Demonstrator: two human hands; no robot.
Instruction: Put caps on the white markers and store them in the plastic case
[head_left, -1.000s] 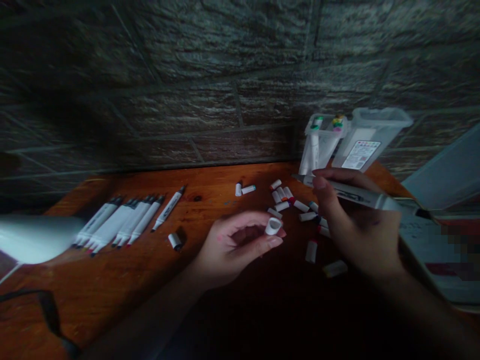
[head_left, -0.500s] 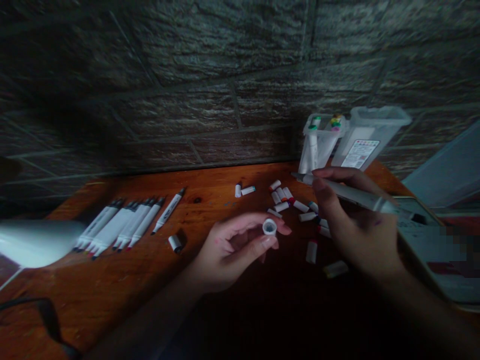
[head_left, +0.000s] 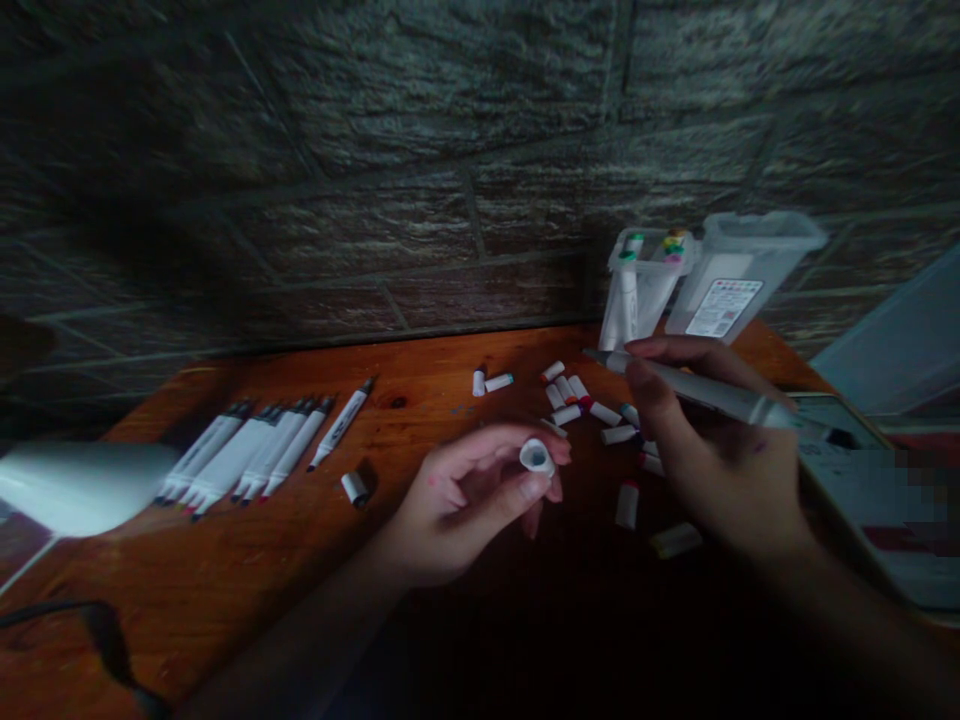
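My left hand (head_left: 480, 495) pinches a white marker cap (head_left: 535, 458) between thumb and fingers, its hollow end facing up toward me. To the right, my right hand (head_left: 720, 450) grips a white marker (head_left: 697, 388) like a pen; the uncapped grey tip points left, apart from the cap. Beyond and between the hands lie several loose white caps (head_left: 604, 414) with coloured ends. One cap with a dark end (head_left: 354, 488) rests left of my left hand. A row of uncapped white markers (head_left: 251, 450) lies at the left, and one marker (head_left: 341, 424) is set a little apart.
Two clear plastic boxes stand by the brick wall (head_left: 420, 220): one box (head_left: 652, 265) holds several markers, the other box (head_left: 757, 240) bears a label. A tablet-like flat object (head_left: 862, 490) lies right. A white lamp head (head_left: 82, 488) juts in from the left over the wooden table (head_left: 420, 360).
My left hand has turned the cap slightly, so its opening tilts more to the left. My right hand and the marker stay nearly still. The view has shifted a little.
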